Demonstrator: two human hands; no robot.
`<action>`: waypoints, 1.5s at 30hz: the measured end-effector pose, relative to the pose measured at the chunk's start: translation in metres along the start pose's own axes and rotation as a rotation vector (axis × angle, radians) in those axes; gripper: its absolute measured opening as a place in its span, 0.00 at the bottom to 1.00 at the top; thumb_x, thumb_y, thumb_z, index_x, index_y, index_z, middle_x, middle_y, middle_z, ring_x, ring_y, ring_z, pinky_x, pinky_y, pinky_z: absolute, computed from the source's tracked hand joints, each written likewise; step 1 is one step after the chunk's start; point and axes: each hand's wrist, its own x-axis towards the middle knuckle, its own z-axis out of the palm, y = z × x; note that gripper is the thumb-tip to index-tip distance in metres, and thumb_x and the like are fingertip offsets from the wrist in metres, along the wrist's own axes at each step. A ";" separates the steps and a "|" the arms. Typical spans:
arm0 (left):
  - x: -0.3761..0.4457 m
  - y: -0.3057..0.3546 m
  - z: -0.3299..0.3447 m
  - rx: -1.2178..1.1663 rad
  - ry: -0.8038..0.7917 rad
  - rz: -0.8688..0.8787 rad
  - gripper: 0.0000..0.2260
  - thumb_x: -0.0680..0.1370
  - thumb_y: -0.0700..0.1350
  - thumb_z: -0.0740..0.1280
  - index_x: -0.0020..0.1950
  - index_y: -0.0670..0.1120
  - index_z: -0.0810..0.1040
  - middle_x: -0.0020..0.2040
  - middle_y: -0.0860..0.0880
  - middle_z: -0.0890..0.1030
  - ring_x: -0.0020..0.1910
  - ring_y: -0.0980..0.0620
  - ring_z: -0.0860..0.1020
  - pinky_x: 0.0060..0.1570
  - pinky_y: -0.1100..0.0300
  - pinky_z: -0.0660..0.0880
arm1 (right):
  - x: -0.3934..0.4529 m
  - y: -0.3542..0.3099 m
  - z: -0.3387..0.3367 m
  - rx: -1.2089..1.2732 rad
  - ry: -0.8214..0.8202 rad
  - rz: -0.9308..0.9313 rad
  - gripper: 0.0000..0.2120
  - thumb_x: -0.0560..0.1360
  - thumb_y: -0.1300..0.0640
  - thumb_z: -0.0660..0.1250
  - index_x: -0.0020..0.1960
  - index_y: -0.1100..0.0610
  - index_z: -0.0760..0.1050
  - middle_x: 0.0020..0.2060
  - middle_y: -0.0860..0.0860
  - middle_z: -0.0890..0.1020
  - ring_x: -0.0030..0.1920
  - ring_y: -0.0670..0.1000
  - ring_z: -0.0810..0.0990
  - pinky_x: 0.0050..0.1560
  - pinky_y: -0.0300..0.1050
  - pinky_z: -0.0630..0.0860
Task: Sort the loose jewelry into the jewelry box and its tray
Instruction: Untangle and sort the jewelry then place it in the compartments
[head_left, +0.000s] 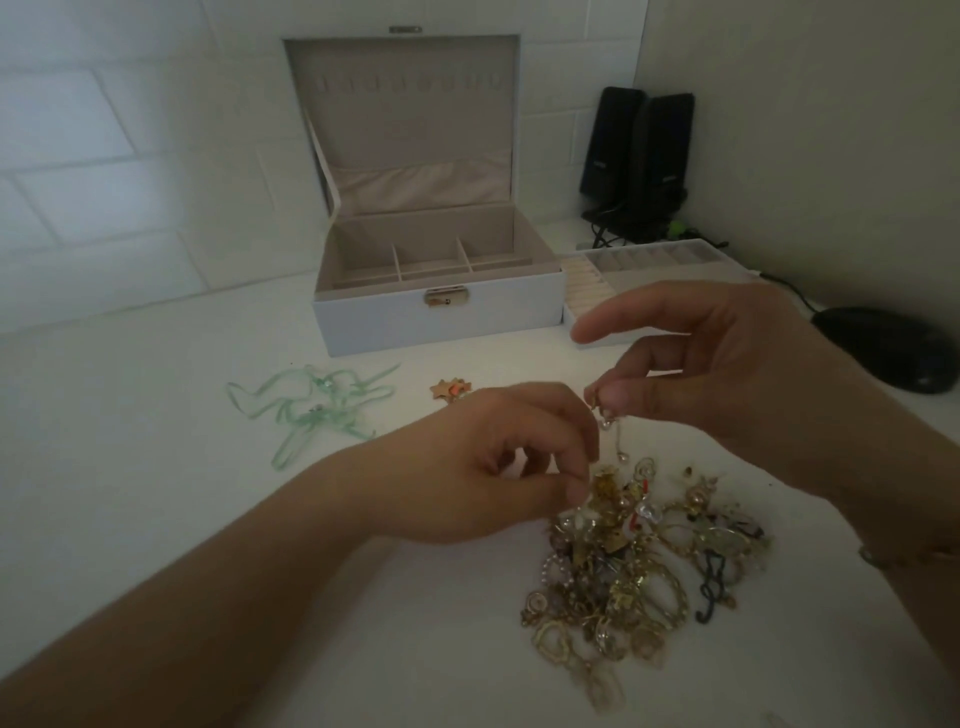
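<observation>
Between the two hands, a small gold drop earring with a thin dangling chain (609, 422) hangs from the pinched thumb and finger of the right hand (727, 364), whose index finger points out straight. The left hand (488, 462), fingers curled, pinches at the top of a tangled heap of gold-toned loose jewelry (639, 566) lying just below both hands. Beyond them stands an open white jewelry box with beige lining (441, 312), its removable beige ring tray (587, 283) beside it behind the right hand. A pale green ribbon (311, 405) lies left of the left hand.
</observation>
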 end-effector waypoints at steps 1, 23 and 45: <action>-0.001 -0.001 -0.004 -0.002 0.018 0.000 0.05 0.78 0.43 0.69 0.43 0.51 0.80 0.51 0.52 0.79 0.41 0.49 0.77 0.41 0.58 0.74 | 0.000 0.000 0.000 0.010 0.019 0.008 0.19 0.60 0.57 0.75 0.51 0.51 0.81 0.47 0.46 0.84 0.41 0.51 0.85 0.50 0.51 0.81; 0.004 -0.008 -0.004 -0.514 0.362 -0.231 0.07 0.74 0.43 0.65 0.41 0.41 0.80 0.36 0.47 0.83 0.34 0.50 0.80 0.41 0.56 0.77 | 0.003 0.008 0.016 0.131 0.033 -0.026 0.13 0.67 0.72 0.71 0.44 0.56 0.83 0.39 0.55 0.85 0.39 0.53 0.84 0.44 0.43 0.80; 0.007 -0.012 0.000 -0.200 0.521 -0.215 0.08 0.74 0.49 0.66 0.39 0.47 0.81 0.35 0.52 0.83 0.33 0.57 0.79 0.37 0.67 0.73 | 0.002 0.003 0.004 0.206 -0.104 0.235 0.15 0.57 0.61 0.74 0.44 0.55 0.82 0.35 0.52 0.84 0.33 0.45 0.80 0.28 0.32 0.71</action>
